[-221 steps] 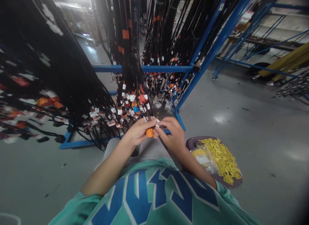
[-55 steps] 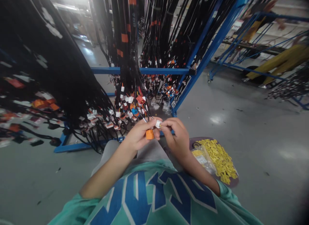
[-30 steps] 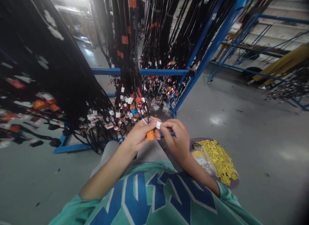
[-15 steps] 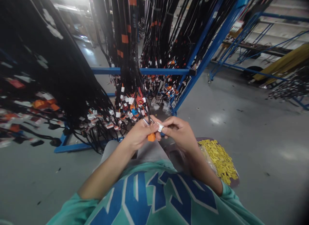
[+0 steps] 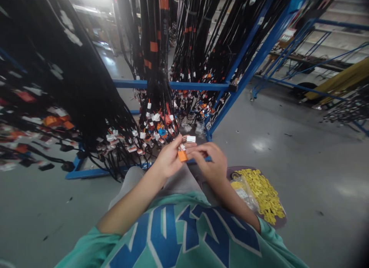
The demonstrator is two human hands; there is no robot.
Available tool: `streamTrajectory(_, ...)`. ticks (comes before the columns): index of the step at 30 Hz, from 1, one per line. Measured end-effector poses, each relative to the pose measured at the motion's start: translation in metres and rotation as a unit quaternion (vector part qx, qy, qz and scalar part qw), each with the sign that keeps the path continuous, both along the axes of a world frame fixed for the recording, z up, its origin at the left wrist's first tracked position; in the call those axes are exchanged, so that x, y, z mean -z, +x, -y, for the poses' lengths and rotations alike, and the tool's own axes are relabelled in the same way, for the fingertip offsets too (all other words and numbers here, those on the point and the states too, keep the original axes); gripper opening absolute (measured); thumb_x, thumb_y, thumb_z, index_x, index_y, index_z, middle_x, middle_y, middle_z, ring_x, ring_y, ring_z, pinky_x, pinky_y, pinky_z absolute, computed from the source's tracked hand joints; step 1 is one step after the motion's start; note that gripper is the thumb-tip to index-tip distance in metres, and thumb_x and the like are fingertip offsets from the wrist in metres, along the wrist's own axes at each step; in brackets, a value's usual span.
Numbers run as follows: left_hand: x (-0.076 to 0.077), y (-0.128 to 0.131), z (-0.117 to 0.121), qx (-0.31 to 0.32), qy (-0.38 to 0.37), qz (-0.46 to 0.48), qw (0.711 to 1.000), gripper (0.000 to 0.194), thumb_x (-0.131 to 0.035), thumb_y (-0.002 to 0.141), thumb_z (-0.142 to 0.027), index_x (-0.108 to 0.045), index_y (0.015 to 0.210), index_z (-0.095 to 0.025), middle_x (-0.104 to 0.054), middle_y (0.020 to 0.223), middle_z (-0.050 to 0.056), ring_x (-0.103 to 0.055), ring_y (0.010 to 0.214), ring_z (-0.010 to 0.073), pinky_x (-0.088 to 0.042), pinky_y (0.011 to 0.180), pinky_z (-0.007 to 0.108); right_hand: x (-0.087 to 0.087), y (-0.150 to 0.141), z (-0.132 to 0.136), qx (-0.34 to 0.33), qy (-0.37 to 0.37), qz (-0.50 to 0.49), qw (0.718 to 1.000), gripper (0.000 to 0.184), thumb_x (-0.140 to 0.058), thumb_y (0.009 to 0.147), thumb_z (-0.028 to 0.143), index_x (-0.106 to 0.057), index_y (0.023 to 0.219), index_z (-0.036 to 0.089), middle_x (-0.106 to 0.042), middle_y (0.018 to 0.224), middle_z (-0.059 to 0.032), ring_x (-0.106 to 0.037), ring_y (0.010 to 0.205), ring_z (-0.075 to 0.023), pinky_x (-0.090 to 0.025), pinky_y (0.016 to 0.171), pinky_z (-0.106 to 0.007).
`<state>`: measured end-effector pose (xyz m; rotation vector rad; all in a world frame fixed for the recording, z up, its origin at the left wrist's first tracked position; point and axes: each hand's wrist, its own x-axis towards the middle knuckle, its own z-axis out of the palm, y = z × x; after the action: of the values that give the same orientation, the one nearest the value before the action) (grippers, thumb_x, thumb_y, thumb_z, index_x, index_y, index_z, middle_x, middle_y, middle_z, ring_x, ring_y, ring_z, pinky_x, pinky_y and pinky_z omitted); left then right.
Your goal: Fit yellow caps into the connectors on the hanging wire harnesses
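Grey factory floor, wire bundles (image 5: pixel 155 68) hanging at twelve o'clock. Since half a second ago the white plug (image 5: pixel 190 138) has left the right hand (image 5: pixel 211 164) and now sticks up from the left hand (image 5: pixel 170 160). Both hands' fingers now pinch the orange plug (image 5: pixel 182 156); yellow parts (image 5: pixel 263 193) lie at four o'clock.

Orange connector (image 5: pixel 182 156): smooth moulded plastic, slight sheen. White connector (image 5: pixel 190 138): plastic, matt. Hanging wire harnesses (image 5: pixel 161 68): black matt insulation with orange tape bands. Rack frame (image 5: pixel 198 84): blue painted metal, smooth. Yellow parts (image 5: pixel 266 195): plastic, beside a clear glossy plastic bag (image 5: pixel 243 189). Floor (image 5: pixel 288 137): grey, polished, reflective. Shirt (image 5: pixel 184 237): teal knitted cloth.
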<state>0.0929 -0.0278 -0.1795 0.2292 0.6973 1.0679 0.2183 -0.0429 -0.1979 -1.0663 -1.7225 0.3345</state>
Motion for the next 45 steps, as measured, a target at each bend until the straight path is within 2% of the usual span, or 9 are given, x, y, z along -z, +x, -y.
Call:
streamTrajectory(5, -0.002, 0.002, 0.002, -0.026, 0.023, -0.004, 0.999, 0.024, -0.039, 0.092, -0.027, -0.058, 0.086, -0.013, -0.064, 0.07, 0.004, -0.062, 0.06, 0.0124, -0.051, 0.069, 0.027, 0.003, -0.008, 0.009, -0.042, -0.045, 0.077, 0.995, 0.022, -0.065, 0.074, 0.032, -0.064, 0.092, 0.019, -0.069, 0.092, -0.0069, -0.062, 0.081, -0.0191, -0.048, 0.075, -0.032)
streamTrajectory(8, 0.005, -0.006, 0.002, 0.024, 0.046, -0.032, 0.998, 0.024, -0.049, 0.087, -0.035, -0.06, 0.093, -0.015, -0.064, 0.077, 0.004, -0.061, 0.061, 0.0131, -0.05, 0.068, 0.029, 0.002, -0.007, 0.007, -0.062, -0.156, -0.063, 0.984, 0.023, -0.061, 0.073, 0.03, -0.06, 0.093, 0.019, -0.069, 0.084, -0.0037, -0.059, 0.065, -0.0135, -0.046, 0.061, -0.026)
streamTrajectory(11, 0.015, -0.017, -0.001, 0.021, 0.055, -0.112, 0.992, 0.033, -0.056, 0.08, -0.046, -0.062, 0.085, -0.014, -0.064, 0.075, 0.003, -0.06, 0.063, 0.0135, -0.049, 0.063, 0.028, -0.001, -0.005, 0.002, -0.117, -0.262, -0.215, 0.934, 0.021, -0.061, 0.071, 0.034, -0.057, 0.086, 0.019, -0.066, 0.07, 0.0001, -0.055, 0.056, -0.0101, -0.042, 0.051, -0.022)
streamTrajectory(17, 0.023, -0.028, -0.009, 0.015, 0.129, -0.097, 0.987, 0.015, -0.072, 0.064, -0.017, -0.06, 0.072, -0.011, -0.063, 0.063, 0.002, -0.06, 0.054, 0.012, -0.05, 0.055, 0.024, -0.003, -0.003, -0.005, -0.151, -0.356, -0.333, 0.86, 0.028, -0.065, 0.066, 0.041, -0.058, 0.079, 0.016, -0.061, 0.056, 0.0032, -0.047, 0.043, -0.0059, -0.036, 0.042, -0.018)
streamTrajectory(21, 0.019, -0.024, -0.011, 0.091, 0.186, -0.075, 0.975, 0.029, -0.075, 0.061, -0.025, -0.064, 0.083, -0.011, -0.06, 0.057, 0.0, -0.053, 0.04, 0.0089, -0.043, 0.039, 0.019, -0.002, -0.003, -0.009, -0.141, -0.351, -0.312, 0.871, 0.034, -0.066, 0.065, 0.045, -0.056, 0.08, 0.017, -0.061, 0.058, 0.0034, -0.048, 0.044, -0.0059, -0.037, 0.041, -0.017)
streamTrajectory(32, 0.018, -0.021, -0.013, 0.122, 0.191, -0.105, 0.968, 0.036, -0.083, 0.052, -0.027, -0.06, 0.076, -0.013, -0.064, 0.058, 0.0, -0.061, 0.046, 0.014, -0.05, 0.046, 0.022, 0.018, 0.025, -0.016, -0.067, -0.276, -0.204, 0.937, 0.042, -0.056, 0.075, 0.05, -0.044, 0.102, 0.021, -0.059, 0.064, 0.0049, -0.052, 0.051, -0.0097, -0.042, 0.05, -0.023)
streamTrajectory(37, 0.017, -0.022, -0.015, 0.121, 0.206, -0.096, 0.966, 0.036, -0.083, 0.052, -0.031, -0.06, 0.072, -0.011, -0.063, 0.057, 0.0, -0.061, 0.043, 0.0136, -0.049, 0.044, 0.021, 0.07, 0.138, 0.014, 0.026, -0.405, -0.016, 0.914, 0.03, -0.053, 0.073, 0.047, -0.057, 0.083, 0.019, -0.056, 0.058, 0.0023, -0.05, 0.052, -0.0111, -0.04, 0.052, -0.024)
streamTrajectory(41, 0.015, -0.017, -0.018, 0.133, 0.223, -0.09, 0.961, 0.035, -0.082, 0.054, -0.031, -0.061, 0.073, -0.012, -0.063, 0.055, 0.0, -0.059, 0.042, 0.0127, -0.05, 0.045, 0.021, 0.141, 0.235, 0.072, 0.12, -0.52, 0.178, 0.827, 0.025, -0.055, 0.062, 0.029, -0.049, 0.04, 0.02, -0.051, 0.044, -0.0021, -0.046, 0.047, -0.0142, -0.037, 0.051, -0.028)
streamTrajectory(45, 0.012, -0.01, -0.022, 0.144, 0.238, -0.082, 0.957, 0.032, -0.081, 0.056, -0.029, -0.061, 0.074, -0.012, -0.062, 0.053, 0.0, -0.059, 0.043, 0.0124, -0.05, 0.047, 0.022, 0.195, 0.264, 0.112, 0.178, -0.528, 0.147, 0.817, 0.016, -0.052, 0.057, 0.019, -0.053, 0.041, 0.021, -0.061, 0.053, -0.0052, -0.058, 0.06, -0.021, -0.044, 0.061, -0.031)
